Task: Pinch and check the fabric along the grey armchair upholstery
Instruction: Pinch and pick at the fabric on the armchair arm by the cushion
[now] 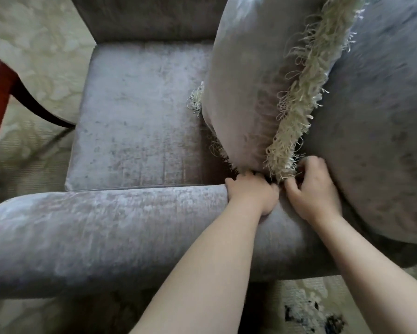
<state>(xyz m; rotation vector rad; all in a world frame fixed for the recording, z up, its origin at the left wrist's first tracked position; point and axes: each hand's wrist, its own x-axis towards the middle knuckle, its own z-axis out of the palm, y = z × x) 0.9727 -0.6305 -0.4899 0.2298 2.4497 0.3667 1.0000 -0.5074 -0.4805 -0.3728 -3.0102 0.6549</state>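
Observation:
The grey velvet armchair fills the view: its seat cushion [140,116] in the middle, a rounded armrest [101,235] across the front, the backrest [381,131] at right. A grey throw pillow [248,75] with a cream fringe [296,109] stands on edge against the backrest. My left hand [251,194] rests on the inner end of the armrest, its fingers curled onto the fabric at the pillow's lower corner. My right hand [313,189] sits beside it, its fingertips bent into the crease under the fringe. The fingertips of both hands are partly hidden.
A dark red wooden chair leg [0,92] curves in at the left edge. Pale patterned carpet [34,51] surrounds the armchair, with a dark blotch [313,314] in it near the bottom right.

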